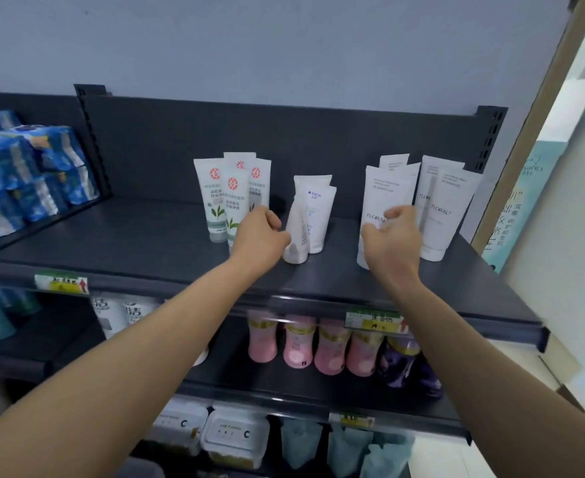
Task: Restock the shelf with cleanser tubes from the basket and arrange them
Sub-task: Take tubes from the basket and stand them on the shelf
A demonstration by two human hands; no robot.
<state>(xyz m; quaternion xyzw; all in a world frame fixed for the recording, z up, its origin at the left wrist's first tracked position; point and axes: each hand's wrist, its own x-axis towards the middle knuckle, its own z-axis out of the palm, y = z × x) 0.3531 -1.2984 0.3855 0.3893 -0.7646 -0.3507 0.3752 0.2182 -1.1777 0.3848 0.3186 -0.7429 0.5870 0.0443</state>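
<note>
We see a dark grey shelf (146,243) carrying three clusters of tubes standing cap down. Toward ten o'clock stand four leaf-printed tubes (215,194). At the middle are two smaller white tubes (315,215), the front one leaning. Toward two o'clock stand several FLORAL tubes (439,208). At nine o'clock, blue packs (25,174) fill the neighbouring shelf.

Dark grey metal shelf (129,243), three clusters of white plastic tubes (215,194). Left hand (261,234) curled beside tilted small white tube (298,232), grip unclear. Right hand (392,238) grasps front white FLORAL tube (385,191).
</note>
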